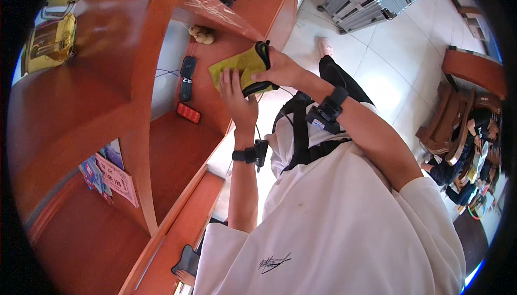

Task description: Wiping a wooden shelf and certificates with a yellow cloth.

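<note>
A folded yellow-green cloth with black edging is between my two hands, in front of the red-brown wooden shelf. My right hand grips its black-edged side, thumb on top of the cloth. My left hand lies over the near side with fingers spread across the fabric; its thumb is at the lower black edge. I cannot tell whether the cloth touches the shelf surface beneath it. Both wrists wear black strapped devices.
On the shelf are a dark remote-like object, a red patterned box and a small tan figure. A silver suitcase stands on the tiled floor. Another person's hand touches a grey cloth. People sit near wooden furniture.
</note>
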`<state>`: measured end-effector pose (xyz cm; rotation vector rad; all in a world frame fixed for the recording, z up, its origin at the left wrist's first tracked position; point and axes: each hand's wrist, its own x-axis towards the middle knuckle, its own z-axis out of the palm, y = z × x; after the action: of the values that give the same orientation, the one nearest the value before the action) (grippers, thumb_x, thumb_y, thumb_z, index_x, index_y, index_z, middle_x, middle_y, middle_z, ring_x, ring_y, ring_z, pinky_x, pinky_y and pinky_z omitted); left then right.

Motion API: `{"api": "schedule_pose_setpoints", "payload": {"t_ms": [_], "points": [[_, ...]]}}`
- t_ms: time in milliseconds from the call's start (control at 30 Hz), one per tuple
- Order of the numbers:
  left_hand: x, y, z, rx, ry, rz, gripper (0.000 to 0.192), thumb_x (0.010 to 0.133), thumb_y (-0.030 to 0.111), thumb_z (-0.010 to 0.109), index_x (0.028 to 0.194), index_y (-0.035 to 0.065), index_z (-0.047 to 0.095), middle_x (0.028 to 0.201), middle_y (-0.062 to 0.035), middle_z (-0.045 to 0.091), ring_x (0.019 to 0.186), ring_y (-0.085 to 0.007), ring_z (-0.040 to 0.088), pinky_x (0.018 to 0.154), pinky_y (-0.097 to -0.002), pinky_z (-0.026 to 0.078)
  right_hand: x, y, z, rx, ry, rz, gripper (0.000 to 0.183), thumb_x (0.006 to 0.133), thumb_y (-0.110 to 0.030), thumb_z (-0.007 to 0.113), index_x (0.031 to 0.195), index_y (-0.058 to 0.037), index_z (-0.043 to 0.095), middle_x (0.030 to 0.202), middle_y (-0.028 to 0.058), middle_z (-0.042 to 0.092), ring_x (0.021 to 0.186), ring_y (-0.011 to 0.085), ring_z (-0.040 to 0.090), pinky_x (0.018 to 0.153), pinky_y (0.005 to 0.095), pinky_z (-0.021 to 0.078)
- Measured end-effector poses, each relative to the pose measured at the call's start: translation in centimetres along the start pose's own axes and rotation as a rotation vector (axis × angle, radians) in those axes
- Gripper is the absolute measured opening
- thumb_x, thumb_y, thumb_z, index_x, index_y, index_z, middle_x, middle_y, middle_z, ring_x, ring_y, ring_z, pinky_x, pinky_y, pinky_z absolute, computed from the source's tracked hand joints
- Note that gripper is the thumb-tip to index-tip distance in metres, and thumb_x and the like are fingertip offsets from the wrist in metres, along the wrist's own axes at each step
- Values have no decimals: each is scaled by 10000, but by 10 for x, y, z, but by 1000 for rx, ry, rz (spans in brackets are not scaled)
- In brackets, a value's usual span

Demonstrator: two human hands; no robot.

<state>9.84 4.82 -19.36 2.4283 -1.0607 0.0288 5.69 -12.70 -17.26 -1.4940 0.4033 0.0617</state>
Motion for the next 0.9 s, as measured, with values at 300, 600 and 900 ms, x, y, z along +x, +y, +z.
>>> {"api": "schedule_pose_setpoints", "payload": {"t_ms": [300,600,900], "points": [[-7,22,8,-99,244,-233,667,731,167,740,1273,-36,408,1253,-255,482,1162,-443,453,973,-491,363,5,-1,9,543,-91,314,495,867,-201,665,1247,17,434,1090,128,609,953,159,633,801,320,538],[4,12,-18,-117,146,-267,404,740,125,682,1102,-8,564,950,-241,630,872,-424,614,740,-451,499,-29,-94,6,-1091,53,108,471,778,-338,700,1038,32,568,971,180,669,857,293,675,640,392,531],[18,-13,-31,-276,-38,-201,419,710,-19,620,1126,19,582,960,-217,643,873,-419,624,747,-453,500,-16,-26,50,-1420,102,-428,359,779,-213,643,1084,-29,601,1050,124,639,1021,298,619,851,389,474]]}}
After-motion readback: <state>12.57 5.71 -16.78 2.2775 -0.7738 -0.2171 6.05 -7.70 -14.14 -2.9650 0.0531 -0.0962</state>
